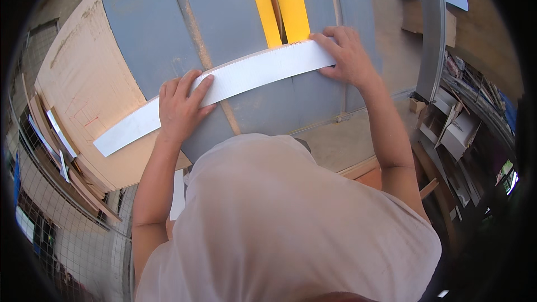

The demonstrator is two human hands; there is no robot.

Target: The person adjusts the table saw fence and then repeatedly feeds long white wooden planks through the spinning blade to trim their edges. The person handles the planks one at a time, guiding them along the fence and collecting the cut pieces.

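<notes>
A long white strip of board (pixel 263 70) lies across the grey worktable (pixel 151 28), slanting from lower left to upper right. My left hand (pixel 182 100) is closed over the strip left of its middle, thumb on the near side. Around its right end my right hand (pixel 349 56) is closed, with the fingers at the far edge and the thumb at the near one. Just beyond the strip, two yellow bars (pixel 291 3) run away from me with a dark slot between them. The strip's far edge meets their near ends; whether a blade sits in the slot I cannot tell.
A light wooden panel (pixel 84 78) with red pencil-like lines adjoins the table at left, under the strip's left end. Wood offcuts (pixel 59 140) and wire mesh stand beyond it. At right are a grey upright rail (pixel 430 33) and a heap of board scraps (pixel 458 134).
</notes>
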